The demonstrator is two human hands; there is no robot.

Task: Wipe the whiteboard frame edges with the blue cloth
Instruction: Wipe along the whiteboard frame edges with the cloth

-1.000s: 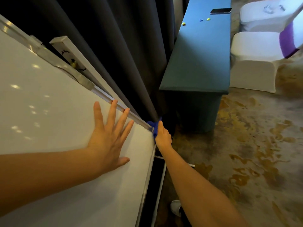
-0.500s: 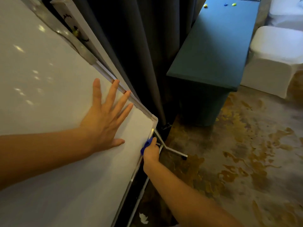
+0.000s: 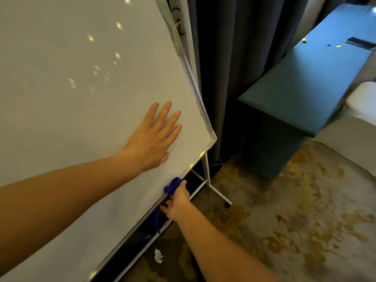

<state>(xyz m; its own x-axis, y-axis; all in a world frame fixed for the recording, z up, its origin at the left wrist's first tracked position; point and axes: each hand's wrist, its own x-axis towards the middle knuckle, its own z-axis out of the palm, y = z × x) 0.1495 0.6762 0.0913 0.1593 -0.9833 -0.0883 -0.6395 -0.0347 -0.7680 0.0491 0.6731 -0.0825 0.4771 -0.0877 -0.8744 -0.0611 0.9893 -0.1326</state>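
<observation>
Dark curtain [image 3: 234, 68] behind the whiteboard [image 3: 81, 88]. Left hand [image 3: 151, 137] splayed flat on its face. Right hand [image 3: 177, 200] pinches the blue cloth [image 3: 173, 185] on the lower frame edge [image 3: 130, 233], just below the corner; most of that edge looks unwiped.

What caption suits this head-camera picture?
Right hand wipes whiteboard frame with blue cloth; left hand lies flat on the board.

single head-worn view, looking forward and down, close over whiteboard [image 3: 81, 98] and floor [image 3: 295, 220]
</observation>
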